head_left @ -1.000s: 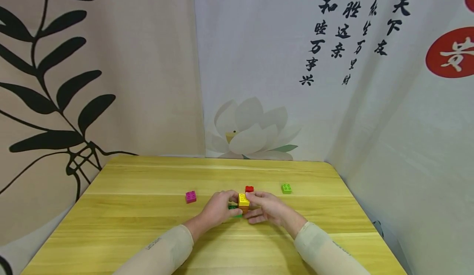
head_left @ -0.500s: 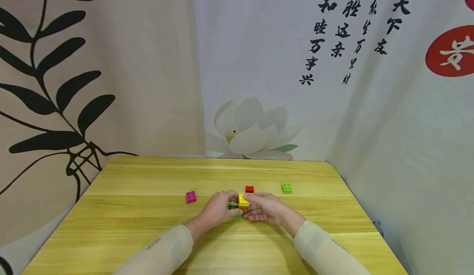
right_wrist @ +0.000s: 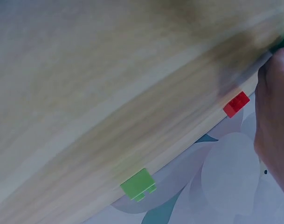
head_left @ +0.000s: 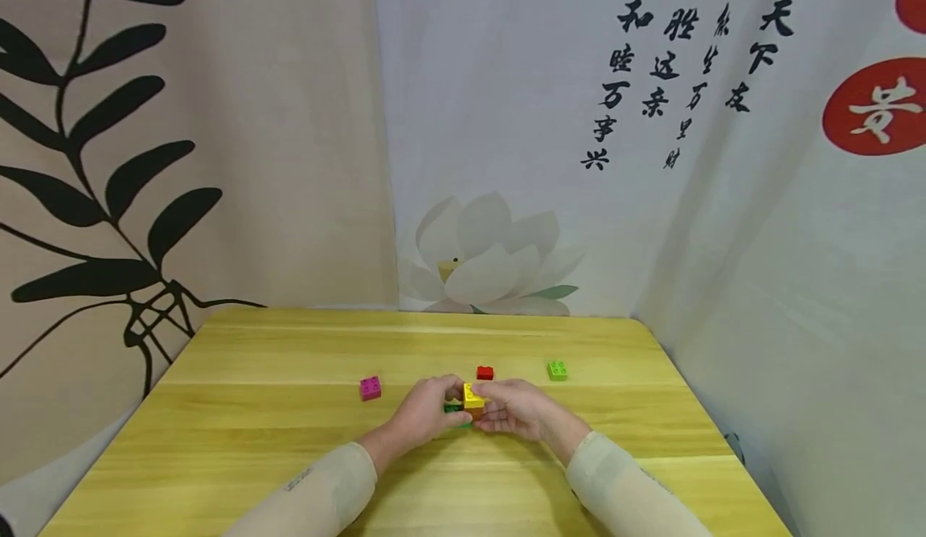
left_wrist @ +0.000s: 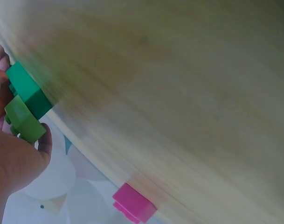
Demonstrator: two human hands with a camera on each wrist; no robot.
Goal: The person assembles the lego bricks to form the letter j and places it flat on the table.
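Both hands meet over a small stack of toy building bricks in the middle of the table. In the head view, a yellow brick (head_left: 473,397) sits on an orange brick (head_left: 475,413), with green at their left. My left hand (head_left: 419,415) grips the stack from the left. The left wrist view shows a dark green brick (left_wrist: 29,91) and a lighter green brick (left_wrist: 24,120) joined at that hand's fingers. My right hand (head_left: 524,410) pinches the yellow brick from the right, thumb on its top edge. The fingers partly hide the stack.
On the wooden table (head_left: 289,457), a pink brick (head_left: 370,388) lies left of the hands. Just behind them is a red brick (head_left: 485,373), and a lime green brick (head_left: 557,371) lies at the right. A printed curtain (head_left: 304,159) hangs behind the table.
The right hand's lower fingers have curled in closer beneath its thumb, near the stack. The left hand and the loose bricks keep their places; the head view has shifted slightly.
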